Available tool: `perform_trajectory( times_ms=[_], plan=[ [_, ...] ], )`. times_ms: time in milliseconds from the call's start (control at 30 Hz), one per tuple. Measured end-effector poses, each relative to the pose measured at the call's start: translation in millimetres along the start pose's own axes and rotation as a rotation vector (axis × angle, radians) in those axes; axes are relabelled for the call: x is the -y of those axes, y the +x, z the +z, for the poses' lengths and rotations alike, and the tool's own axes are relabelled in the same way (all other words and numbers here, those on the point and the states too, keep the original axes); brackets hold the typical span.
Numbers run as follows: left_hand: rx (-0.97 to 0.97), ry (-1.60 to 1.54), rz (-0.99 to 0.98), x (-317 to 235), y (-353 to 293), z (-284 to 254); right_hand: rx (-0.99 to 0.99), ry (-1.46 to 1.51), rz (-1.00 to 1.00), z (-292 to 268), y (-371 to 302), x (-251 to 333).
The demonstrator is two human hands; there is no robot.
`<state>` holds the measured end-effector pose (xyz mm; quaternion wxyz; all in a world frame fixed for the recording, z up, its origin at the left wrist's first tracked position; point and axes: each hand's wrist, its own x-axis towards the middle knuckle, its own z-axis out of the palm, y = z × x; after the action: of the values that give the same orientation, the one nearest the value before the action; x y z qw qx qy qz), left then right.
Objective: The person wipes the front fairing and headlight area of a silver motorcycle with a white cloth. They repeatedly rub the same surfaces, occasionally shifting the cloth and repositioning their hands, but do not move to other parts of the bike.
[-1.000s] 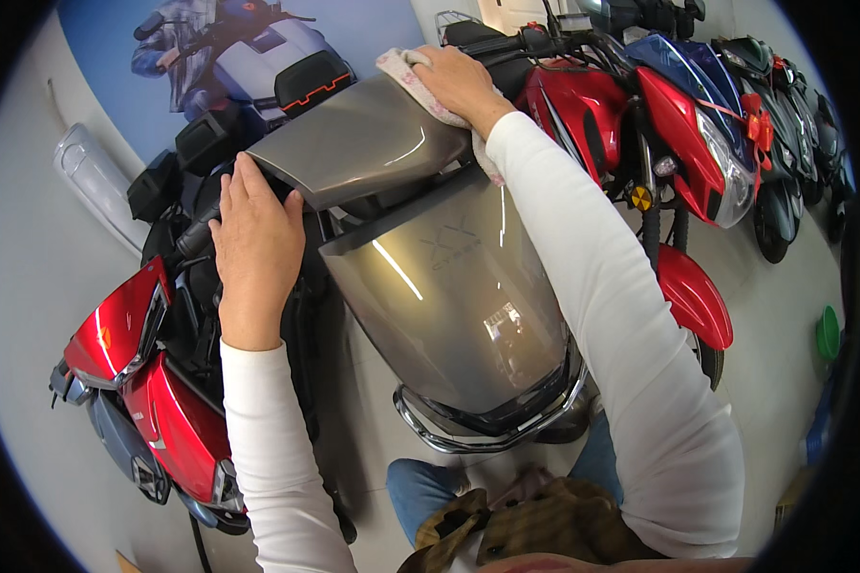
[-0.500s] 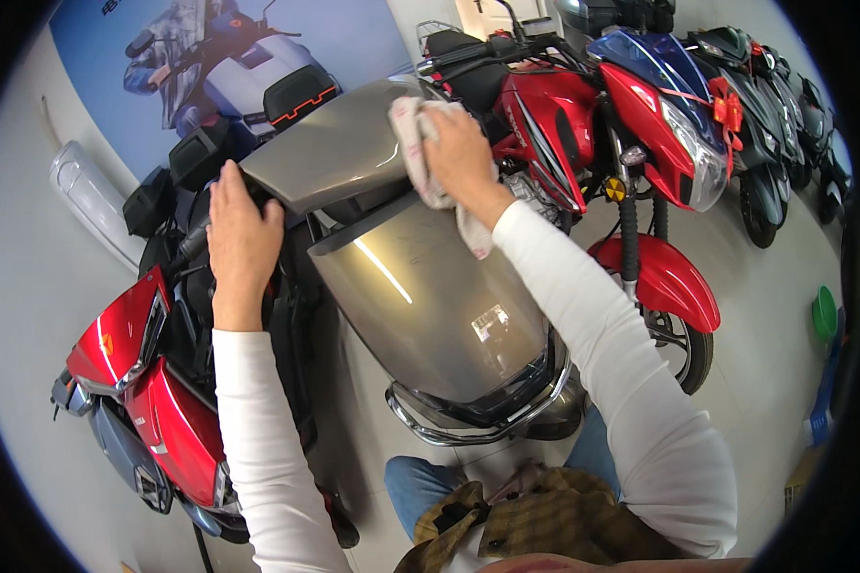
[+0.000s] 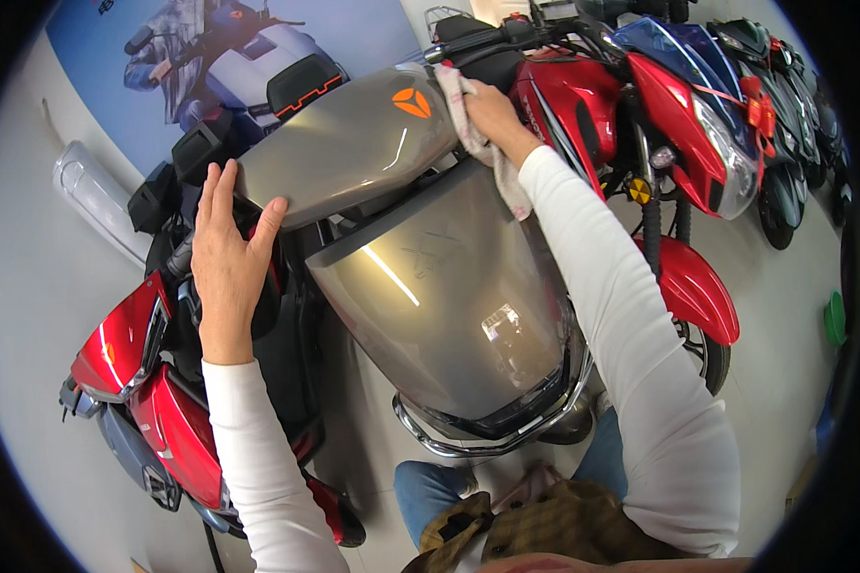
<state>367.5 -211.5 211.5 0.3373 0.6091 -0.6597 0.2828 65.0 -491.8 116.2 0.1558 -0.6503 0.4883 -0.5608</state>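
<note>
Two hands (image 3: pixel 227 275) (image 3: pixel 495 116), one cloth (image 3: pixel 475 143), one bronze scooter (image 3: pixel 435 315)

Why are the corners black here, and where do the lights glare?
Head view: the fisheye's round rim leaves the corners black; head view again: a straight white streak and a small bright patch glare off the scooter's glossy front panel, with a thin curved streak on its upper cover; also head view: soft shadow darkens the floor left of the panel.

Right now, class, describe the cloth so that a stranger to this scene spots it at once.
Find the grey-gold scooter in the centre, then the right end of its upper panel. The cloth is there in the right hand, its pinkish marks setting it apart from the plain white sleeve.
</note>
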Motion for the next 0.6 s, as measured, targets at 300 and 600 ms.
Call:
perform_trajectory(
  times_ms=[300, 600],
  plan=[
    [-0.020, 0.038, -0.003, -5.8, -1.0, 4.0, 0.190, -0.369, -0.435, 31.4, 93.9, -64.4],
    [-0.033, 0.125, 0.041, -8.6, -0.9, 6.3, 0.050, -0.027, -0.119, 21.8, 24.7, -34.5]
  ],
)
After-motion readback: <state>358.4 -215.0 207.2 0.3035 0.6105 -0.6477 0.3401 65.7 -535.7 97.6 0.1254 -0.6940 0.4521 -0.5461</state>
